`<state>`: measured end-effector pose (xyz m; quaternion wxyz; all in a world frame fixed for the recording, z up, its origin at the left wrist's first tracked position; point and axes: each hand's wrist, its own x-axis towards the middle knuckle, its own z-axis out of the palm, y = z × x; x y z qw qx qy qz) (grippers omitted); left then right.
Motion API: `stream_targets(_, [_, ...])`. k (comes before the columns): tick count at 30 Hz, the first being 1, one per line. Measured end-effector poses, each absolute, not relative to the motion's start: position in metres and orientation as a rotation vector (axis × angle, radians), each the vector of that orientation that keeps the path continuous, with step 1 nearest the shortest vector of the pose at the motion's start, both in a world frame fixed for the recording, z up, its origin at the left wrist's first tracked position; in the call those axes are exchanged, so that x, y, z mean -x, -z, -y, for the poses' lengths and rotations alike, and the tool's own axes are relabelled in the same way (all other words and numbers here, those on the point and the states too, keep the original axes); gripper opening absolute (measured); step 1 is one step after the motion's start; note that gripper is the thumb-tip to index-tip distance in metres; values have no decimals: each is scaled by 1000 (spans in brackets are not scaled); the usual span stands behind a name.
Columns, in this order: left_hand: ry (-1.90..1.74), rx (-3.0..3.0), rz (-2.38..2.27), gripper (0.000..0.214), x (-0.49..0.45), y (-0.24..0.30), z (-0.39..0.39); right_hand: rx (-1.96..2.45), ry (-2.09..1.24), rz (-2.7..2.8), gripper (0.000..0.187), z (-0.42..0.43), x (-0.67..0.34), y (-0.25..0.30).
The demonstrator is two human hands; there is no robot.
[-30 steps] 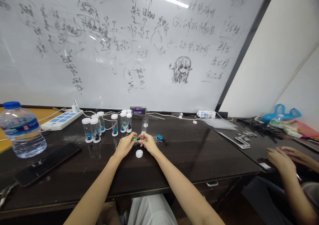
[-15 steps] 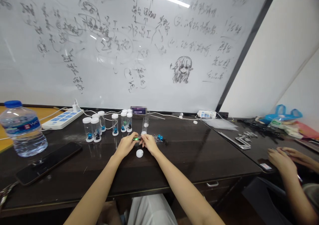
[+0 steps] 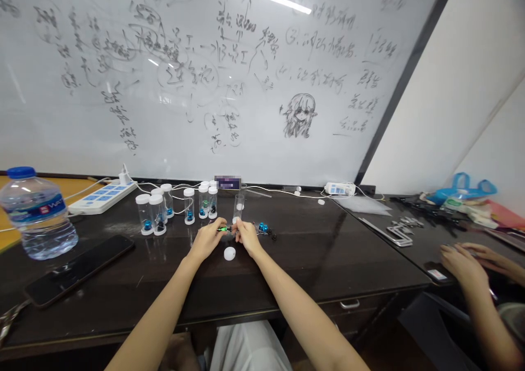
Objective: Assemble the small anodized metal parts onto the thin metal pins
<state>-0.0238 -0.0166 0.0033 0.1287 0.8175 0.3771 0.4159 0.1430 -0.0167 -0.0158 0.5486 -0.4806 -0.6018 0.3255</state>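
Note:
My left hand and my right hand meet over the dark desk, both pinched on a small green part held between their fingertips. A loose white cap lies just in front of the hands. An open clear vial stands right behind them. Small blue and black parts lie to the right of my right hand. Several capped clear vials with blue or black parts inside stand to the back left.
A water bottle and a black phone sit at the left. A white power strip with cables lies by the whiteboard. Another person's hands rest at the right, near metal parts and bags.
None of note: both hands stay pinched on the green part, with only a slight shift of the fingers and of the view.

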Motion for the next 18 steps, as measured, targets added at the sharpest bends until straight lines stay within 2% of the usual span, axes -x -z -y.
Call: stream_targets(18, [-1216,-2381,-1095,20,23,-4,18,1146,-769,1418,60,21,-142,9])
